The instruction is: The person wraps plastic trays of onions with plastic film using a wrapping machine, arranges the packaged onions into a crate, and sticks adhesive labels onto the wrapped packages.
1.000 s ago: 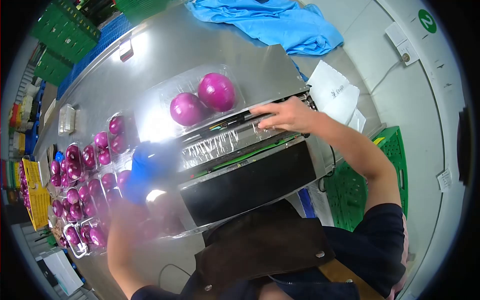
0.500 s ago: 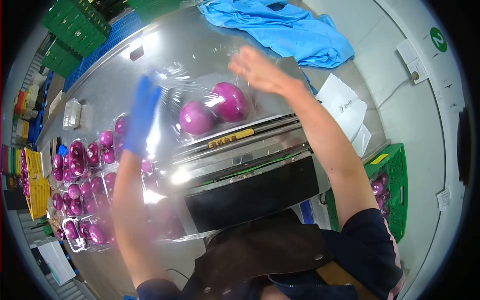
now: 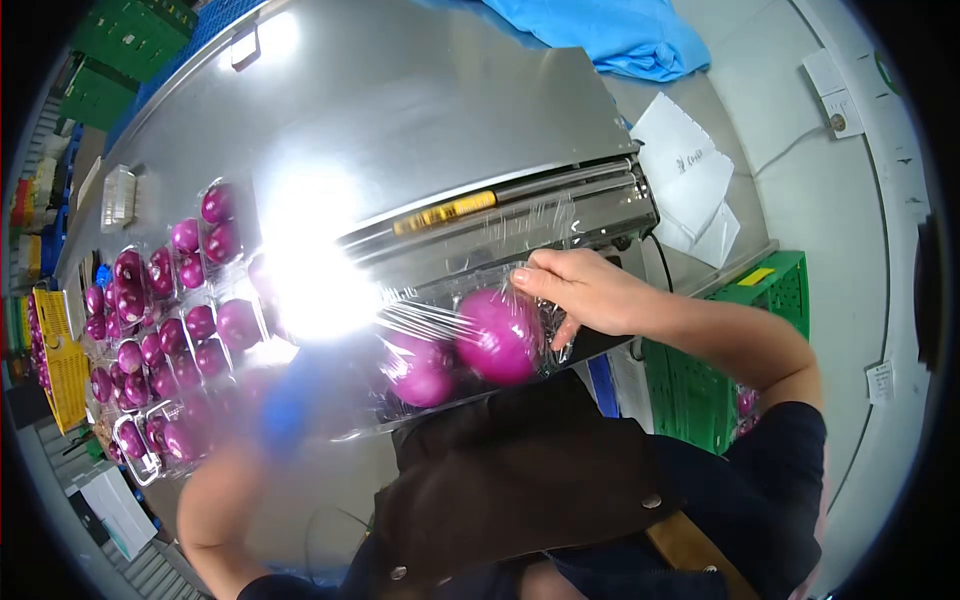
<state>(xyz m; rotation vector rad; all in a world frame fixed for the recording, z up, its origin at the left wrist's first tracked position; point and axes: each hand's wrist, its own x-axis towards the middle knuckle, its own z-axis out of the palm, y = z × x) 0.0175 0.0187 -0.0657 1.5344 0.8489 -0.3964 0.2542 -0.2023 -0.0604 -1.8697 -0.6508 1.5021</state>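
Two large red onions (image 3: 497, 337) sit side by side under shiny cling film, close in front of my apron. My bare right hand (image 3: 580, 292) grips the right end of this wrapped pack, fingers on its upper edge and thumb lower down. On the other side, my left hand (image 3: 290, 405), in a blue glove, is smeared by motion left of the pack. Whether it touches the film I cannot make out. Just beyond the pack stands the steel wrapping machine (image 3: 560, 185) with its roller and a yellow label (image 3: 445, 212).
Several clear trays of red onions (image 3: 160, 345) cover the left side of the steel table (image 3: 420, 100). White papers (image 3: 685, 175) and blue cloth (image 3: 620, 35) lie at the right and back. A green crate (image 3: 690, 385) stands by my right elbow; a yellow crate (image 3: 62, 340) is far left.
The two-onion pack has come off the machine top toward my body. Both hands have moved down and nearer; the right one now holds the pack's end. The view has shifted too.
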